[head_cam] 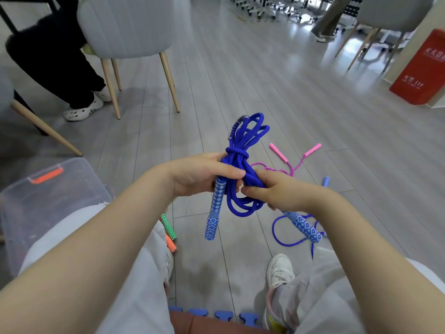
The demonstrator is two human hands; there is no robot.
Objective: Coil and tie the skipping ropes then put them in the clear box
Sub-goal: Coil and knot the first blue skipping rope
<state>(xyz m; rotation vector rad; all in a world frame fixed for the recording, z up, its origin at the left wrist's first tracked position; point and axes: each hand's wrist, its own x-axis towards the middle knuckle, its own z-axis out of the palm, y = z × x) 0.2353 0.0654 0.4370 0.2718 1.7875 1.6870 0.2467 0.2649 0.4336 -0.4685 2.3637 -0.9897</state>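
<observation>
A grey plank floor (240,80) fills most of the frame. At the lower left stands the clear box (48,196), lid on, with an orange latch (45,176) at its near edge. A grey chair (125,27) on pale wooden legs sits at the upper left, with a seated person's dark trousers and white shoe (81,111) beside it; a red cabinet (421,68) stands at the right edge. Across the lower frame lie the wearer's pale trousers and a white shoe (279,268). In the centre, held above the floor, is the blue rope (243,143), coiled and bound with a wrap round its middle, loops fanning upward. The left hand (199,174) grips the bundle just under the wrap, thumb across the strands, and one patterned handle (215,210) hangs below it. The right hand (272,189) pinches the strands from the right, its other handle (304,225) angling to the lower right. Right of centre on the floor lies a loose pink rope (292,165), and lower right a thinner purple rope (284,239). Green and orange handles (169,233) peek out by the left knee.
</observation>
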